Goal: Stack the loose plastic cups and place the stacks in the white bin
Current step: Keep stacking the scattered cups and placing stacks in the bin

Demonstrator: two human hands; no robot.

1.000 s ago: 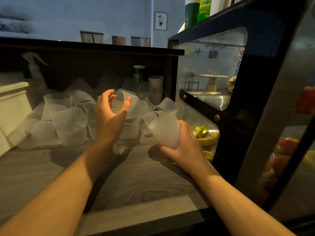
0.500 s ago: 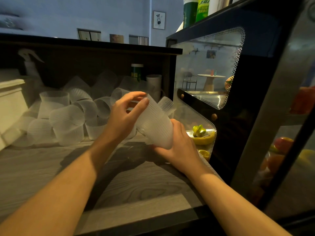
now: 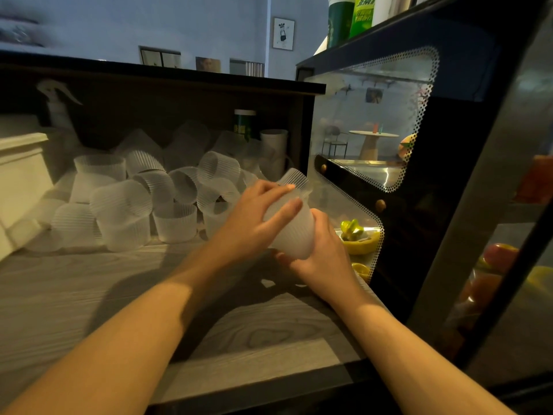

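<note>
While the grey wood-grain counter fills the near and left of the view, a dark glass display case stands along its right side, with yellow and red fruit behind the glass. At the far left edge sits the white bin, only partly in view, with a spray bottle behind it. Between bin and case, a heap of loose ribbed plastic cups lies against the dark back panel, some upright and some tipped over. Near the case, above the counter, a tilted stack of cups is held by both hands. The right hand grips its base from below, fingers curled round it. The left hand rests on the upper part, its fingers laid nearly straight across the ribbed side, the thumb hidden.
</note>
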